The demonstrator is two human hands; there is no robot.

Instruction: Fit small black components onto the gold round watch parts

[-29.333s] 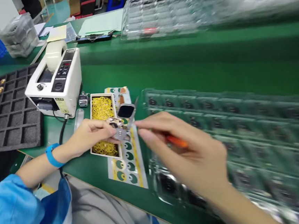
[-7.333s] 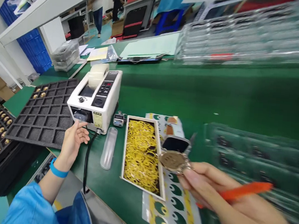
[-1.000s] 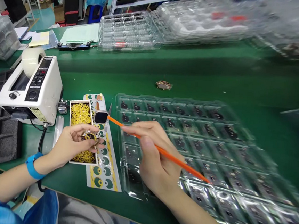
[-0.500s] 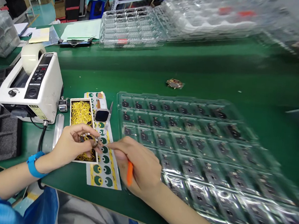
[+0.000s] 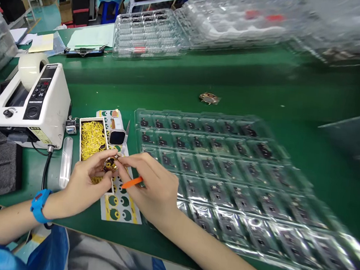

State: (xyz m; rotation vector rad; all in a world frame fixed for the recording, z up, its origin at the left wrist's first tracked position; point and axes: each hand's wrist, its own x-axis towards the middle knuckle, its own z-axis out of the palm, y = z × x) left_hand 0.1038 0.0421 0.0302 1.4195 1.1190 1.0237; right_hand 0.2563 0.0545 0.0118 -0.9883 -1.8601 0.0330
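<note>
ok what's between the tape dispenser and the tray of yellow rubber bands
A small metal hand tally counter sits there, seen in the head view.

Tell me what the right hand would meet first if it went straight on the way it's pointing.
Most likely the small round gold-rimmed piece held in the left hand; the right hand, gripping an orange stick, points at it and may be touching it; depth is hard to judge.

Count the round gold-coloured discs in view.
2: one disc pinched between the left hand and right hand; another disc lying on the green mat beyond the clear tray.
</note>
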